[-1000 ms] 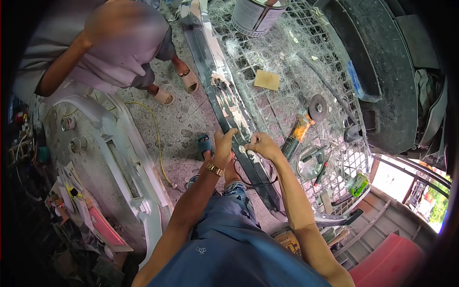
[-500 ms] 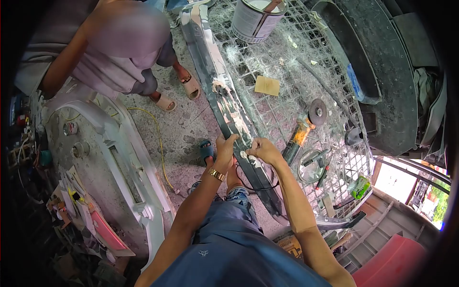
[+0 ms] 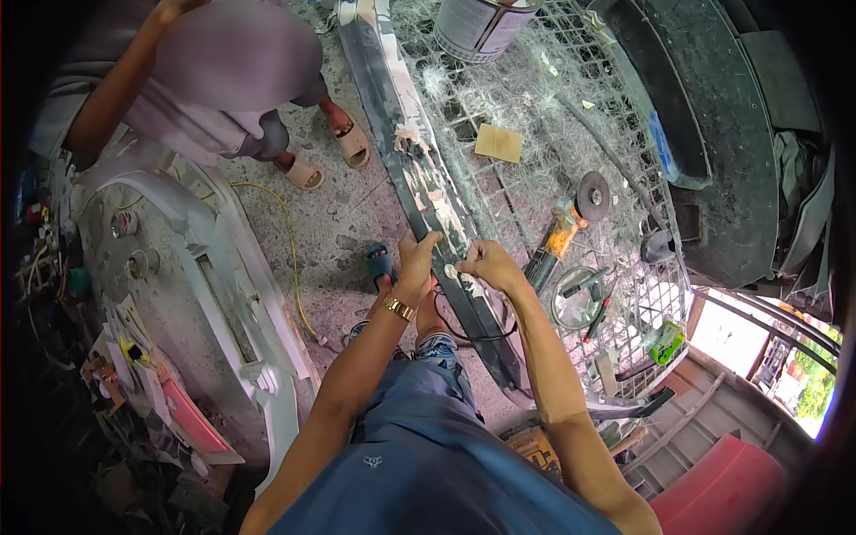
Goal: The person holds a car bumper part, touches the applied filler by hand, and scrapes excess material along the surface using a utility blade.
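Observation:
A long dark bumper-like part (image 3: 383, 98) with pale, peeling patches lies slantwise along the edge of a wire mesh surface. My left hand (image 3: 417, 260), with a gold watch at the wrist, grips its near edge, the thumb on top and the other fingers mostly hidden below. On the part's right side, my right hand (image 3: 489, 266) is closed in a pinch near a small whitish patch (image 3: 451, 271); what lies between its fingertips is too small to make out. A dark cable loops under the part below my hands.
An angle grinder (image 3: 562, 234), a yellowish square sheet (image 3: 497, 144), a round clear lid (image 3: 578, 299) and a paint can (image 3: 481, 28) rest on the mesh (image 3: 655, 294). Another person (image 3: 205, 107) stands at upper left. A grey bumper (image 3: 227, 303) lies at left, near a yellow cord (image 3: 292, 241).
The view shifts slightly between frames. Both hands stay at nearly the same place on the part, and the other person's raised arm has moved a little.

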{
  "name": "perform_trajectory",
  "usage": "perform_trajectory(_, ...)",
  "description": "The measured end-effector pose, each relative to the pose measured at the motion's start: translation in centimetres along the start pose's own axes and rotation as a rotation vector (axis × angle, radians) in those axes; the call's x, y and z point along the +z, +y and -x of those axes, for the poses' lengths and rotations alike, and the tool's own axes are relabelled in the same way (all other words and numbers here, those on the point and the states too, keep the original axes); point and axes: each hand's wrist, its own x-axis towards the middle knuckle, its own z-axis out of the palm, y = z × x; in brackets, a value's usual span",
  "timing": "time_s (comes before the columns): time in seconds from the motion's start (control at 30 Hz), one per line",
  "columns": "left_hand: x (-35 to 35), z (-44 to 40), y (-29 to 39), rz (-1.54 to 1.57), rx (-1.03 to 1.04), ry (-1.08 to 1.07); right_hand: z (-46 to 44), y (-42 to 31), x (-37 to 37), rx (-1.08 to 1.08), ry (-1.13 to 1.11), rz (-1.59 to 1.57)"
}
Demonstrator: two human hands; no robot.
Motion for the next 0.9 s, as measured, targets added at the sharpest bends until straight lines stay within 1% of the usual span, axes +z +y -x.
perform_trajectory(0.27,0.1,-0.1,-0.2,0.075,0.020,-0.020,0.0,-0.2,-0.1,0.007,-0.004,0.000)
perform_trajectory(0.37,-0.2,-0.3,-0.4,0.037,-0.011,-0.023,0.2,-0.4,-0.2,0.007,-0.001,0.011)
perform_trajectory(0.6,0.4,0.5,0.6,0.023,0.011,-0.012,0.1,-0.1,0.0,-0.023,-0.001,-0.014)
perform_trajectory(0.9,0.2,0.1,0.1,0.042,0.014,-0.018,0.5,-1.0,-0.3,0.006,-0.021,-0.004)
